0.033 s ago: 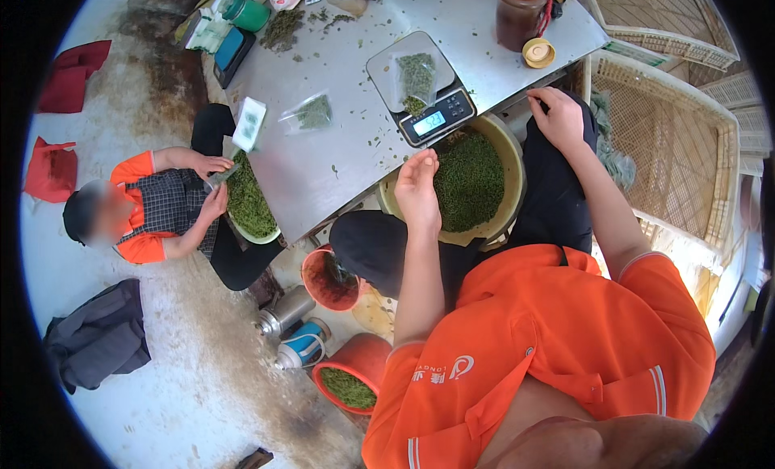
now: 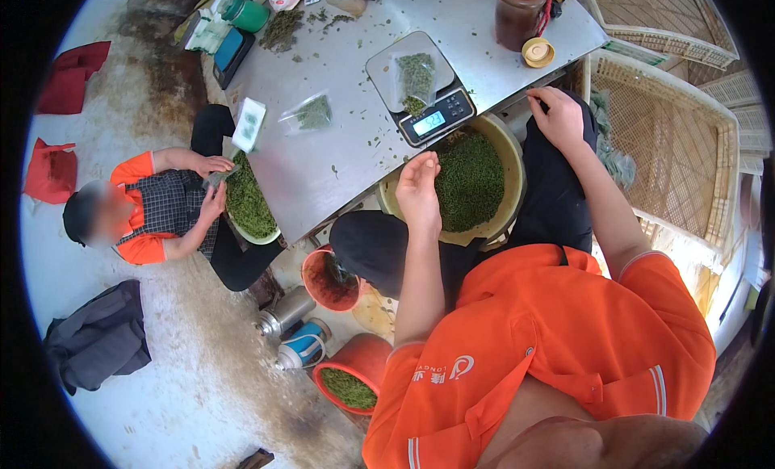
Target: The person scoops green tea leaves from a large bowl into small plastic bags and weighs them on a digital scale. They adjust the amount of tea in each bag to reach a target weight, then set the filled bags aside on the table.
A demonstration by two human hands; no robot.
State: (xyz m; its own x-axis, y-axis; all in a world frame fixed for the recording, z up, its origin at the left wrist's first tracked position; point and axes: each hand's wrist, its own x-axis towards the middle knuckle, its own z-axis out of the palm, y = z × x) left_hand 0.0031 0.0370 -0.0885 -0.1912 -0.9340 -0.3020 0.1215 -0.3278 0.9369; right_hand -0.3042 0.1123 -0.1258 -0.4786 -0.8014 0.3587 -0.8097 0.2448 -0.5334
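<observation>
My left hand (image 2: 417, 190) hovers at the near rim of a wide yellowish basin (image 2: 514, 169) full of green leaves (image 2: 472, 182). Its fingertips are bunched upward on a pinch of the leaves. Just beyond it, on the steel table (image 2: 339, 158), stands a digital scale (image 2: 432, 118) with a clear bag of leaves (image 2: 416, 75) lying on its pan. My right hand (image 2: 559, 118) rests with fingers spread on my dark trouser knee beside the basin, near the table's edge, and holds nothing.
A co-worker in orange (image 2: 149, 211) sits at the left, handling a small bag over another basin of leaves (image 2: 250, 204). A brown jar (image 2: 518, 17) and yellow lid (image 2: 538, 52) stand on the table. Woven trays (image 2: 678, 138) are stacked at the right; orange buckets (image 2: 355, 364) and a flask (image 2: 284, 311) sit on the floor.
The co-worker's hands have shifted slightly over their basin. My own hands have stayed where they were.
</observation>
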